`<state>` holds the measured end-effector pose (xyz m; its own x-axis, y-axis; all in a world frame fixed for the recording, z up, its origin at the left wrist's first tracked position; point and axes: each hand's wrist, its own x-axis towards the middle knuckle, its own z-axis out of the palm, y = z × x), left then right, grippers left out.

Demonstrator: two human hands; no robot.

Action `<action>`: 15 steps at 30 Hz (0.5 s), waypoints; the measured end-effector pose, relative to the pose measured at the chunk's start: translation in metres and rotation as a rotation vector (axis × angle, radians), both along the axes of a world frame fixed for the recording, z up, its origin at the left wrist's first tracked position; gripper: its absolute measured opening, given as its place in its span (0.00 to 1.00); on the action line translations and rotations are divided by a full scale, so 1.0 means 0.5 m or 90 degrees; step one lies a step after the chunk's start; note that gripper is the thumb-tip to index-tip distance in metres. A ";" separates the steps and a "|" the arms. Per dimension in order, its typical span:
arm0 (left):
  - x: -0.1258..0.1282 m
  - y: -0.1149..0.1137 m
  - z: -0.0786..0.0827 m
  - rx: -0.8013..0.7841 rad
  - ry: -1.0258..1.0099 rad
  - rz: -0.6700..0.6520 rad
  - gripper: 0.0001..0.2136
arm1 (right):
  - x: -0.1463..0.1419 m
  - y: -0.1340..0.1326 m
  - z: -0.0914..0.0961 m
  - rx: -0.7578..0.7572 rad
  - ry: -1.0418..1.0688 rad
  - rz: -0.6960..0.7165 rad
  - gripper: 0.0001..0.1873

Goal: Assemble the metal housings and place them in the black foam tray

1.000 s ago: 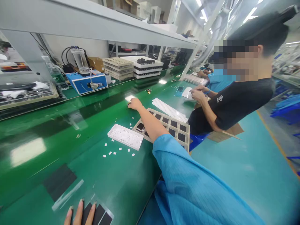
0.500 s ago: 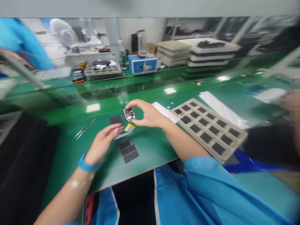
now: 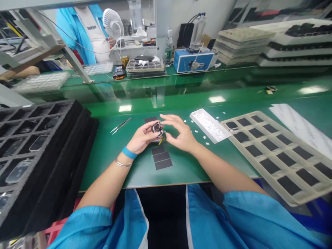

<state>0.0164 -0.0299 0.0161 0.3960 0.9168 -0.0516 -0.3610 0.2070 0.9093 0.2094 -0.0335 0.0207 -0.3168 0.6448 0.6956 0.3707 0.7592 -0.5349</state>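
My left hand (image 3: 142, 139) is closed on a small square dark part with a metal rim (image 3: 157, 128), held just above the green bench. My right hand (image 3: 178, 133) hovers at the part's right side with its fingers spread and its thumb pinching low down by a small yellow tab (image 3: 160, 141). Under the hands lies a strip of black rectangular pads (image 3: 162, 159). Metal tweezers (image 3: 120, 125) rest on the bench to the left.
A black foam tray with several cells (image 3: 36, 145) fills the left. A beige tray of dark pads (image 3: 275, 152) lies at right, a white tray (image 3: 209, 125) beside it. A blue box (image 3: 193, 60), stacked trays (image 3: 243, 45) and a fan (image 3: 112, 22) stand behind. A person in blue (image 3: 85, 27) stands beyond.
My view swung left from the co-worker's side to my own place. My right hand brought the small part back from the far bench, and my left hand has taken hold of it.
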 end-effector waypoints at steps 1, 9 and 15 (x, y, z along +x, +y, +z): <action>0.003 0.000 -0.002 0.003 -0.002 0.016 0.27 | 0.000 -0.002 0.001 -0.017 0.027 -0.032 0.14; 0.026 -0.005 -0.017 0.022 -0.018 0.054 0.26 | -0.015 -0.001 -0.016 -0.055 0.065 -0.083 0.03; 0.035 -0.011 -0.019 0.017 -0.015 0.070 0.25 | -0.024 -0.006 -0.021 -0.011 0.050 -0.122 0.04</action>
